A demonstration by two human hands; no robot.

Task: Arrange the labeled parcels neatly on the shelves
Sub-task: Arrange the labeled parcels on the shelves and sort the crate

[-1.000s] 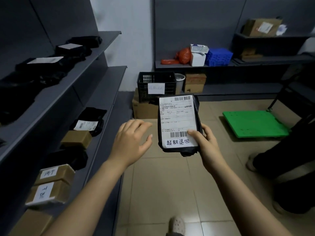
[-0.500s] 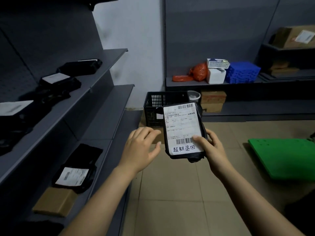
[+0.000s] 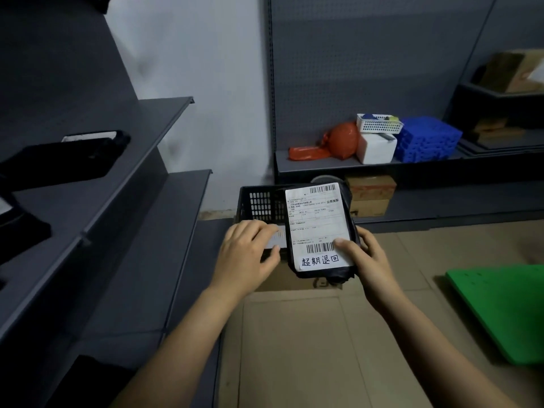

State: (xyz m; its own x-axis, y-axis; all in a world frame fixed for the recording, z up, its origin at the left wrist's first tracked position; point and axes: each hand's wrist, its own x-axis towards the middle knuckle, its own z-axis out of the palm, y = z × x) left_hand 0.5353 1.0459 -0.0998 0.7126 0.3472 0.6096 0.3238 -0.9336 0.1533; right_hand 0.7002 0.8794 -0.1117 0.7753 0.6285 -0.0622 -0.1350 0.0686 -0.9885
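The right hand point(image 3: 372, 260) pinched the black labeled parcel point(image 3: 319, 228) at its lower right corner, thumb on the label, long axis running away from the person. The left hand point(image 3: 248, 254), its grip spread and empty, hovered just beside the parcel's left edge. The gray shelves point(image 3: 164, 231) lay to the left, nearer the left hand, so a handover seemed likely.

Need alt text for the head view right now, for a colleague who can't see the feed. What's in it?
The right hand holds a black parcel upright, its white shipping label facing the camera, while the open left hand hovers beside it without touching. Grey shelves with other black parcels run along the left; a black crate sits on the floor behind.
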